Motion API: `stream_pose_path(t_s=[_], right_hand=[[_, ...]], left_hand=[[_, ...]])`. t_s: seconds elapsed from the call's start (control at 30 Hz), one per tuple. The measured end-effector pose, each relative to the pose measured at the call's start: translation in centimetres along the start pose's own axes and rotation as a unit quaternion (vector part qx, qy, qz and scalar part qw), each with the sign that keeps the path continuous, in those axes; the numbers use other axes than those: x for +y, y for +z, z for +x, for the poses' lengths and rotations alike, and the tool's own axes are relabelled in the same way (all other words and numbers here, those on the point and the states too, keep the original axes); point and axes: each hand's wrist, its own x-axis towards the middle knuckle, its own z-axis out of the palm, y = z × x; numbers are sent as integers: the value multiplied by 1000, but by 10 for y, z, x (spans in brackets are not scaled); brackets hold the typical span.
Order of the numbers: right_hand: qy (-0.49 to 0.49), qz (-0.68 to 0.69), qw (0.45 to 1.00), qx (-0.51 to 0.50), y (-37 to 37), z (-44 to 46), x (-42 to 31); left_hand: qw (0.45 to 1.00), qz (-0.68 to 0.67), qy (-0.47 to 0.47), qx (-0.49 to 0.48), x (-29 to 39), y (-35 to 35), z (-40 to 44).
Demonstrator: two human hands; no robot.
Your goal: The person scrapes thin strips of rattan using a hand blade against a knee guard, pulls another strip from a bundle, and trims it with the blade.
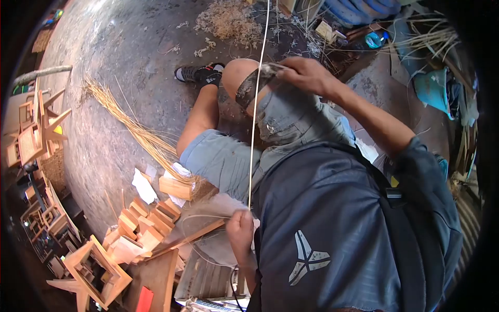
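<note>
A long, pale cane strip (253, 140) runs from the top of the view past my raised knee and down to my left hand. Near my hip, my left hand (239, 231) is closed in a fist around the strip, and a thin loop of it curves off to the left. My right hand (306, 76) is at the knee with fingers pinched together, close to the strip. Beneath its fingertips a dark, worn pad (247, 92) lies across the knee. Whatever those fingers pinch is too small to make out.
A bundle of cane strips (132, 127) lies on the concrete floor (135, 52) to the left. Wood blocks (140, 223) and a wooden frame (99, 270) are at lower left. Shavings (228, 23) are piled ahead. A teal bucket (434, 91) is at right.
</note>
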Motion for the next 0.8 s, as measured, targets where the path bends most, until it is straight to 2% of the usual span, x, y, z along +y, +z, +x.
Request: stream_pose_path(t_s=[0.07,0.13,0.17,0.27,0.47,0.5,0.6,0.7,0.8], right_hand=[[56,64,995,-54,-20,-15,-11],[93,139,977,-134,-30,-30,-18],[105,178,962,-179,-32,-35,-20],[185,239,928,-219,-18,-55,-53],[141,345,880,-294,32,-66,-44],[189,406,839,-311,26,-65,-53],[234,437,785,-371,27,-64,-55],[244,437,762,-410,37,-64,-54],[245,485,737,-401,52,-63,-46]], left_hand=[[995,47,82,41,23,28,29],[986,33,161,22,39,45,52],[986,47,160,11,48,53,64],[986,70,152,-15,68,70,83],[984,84,155,-15,78,80,86],[984,79,159,-17,77,80,85],[983,58,173,-18,73,82,86],[984,36,174,-24,72,85,87],[981,20,188,-29,73,84,88]])
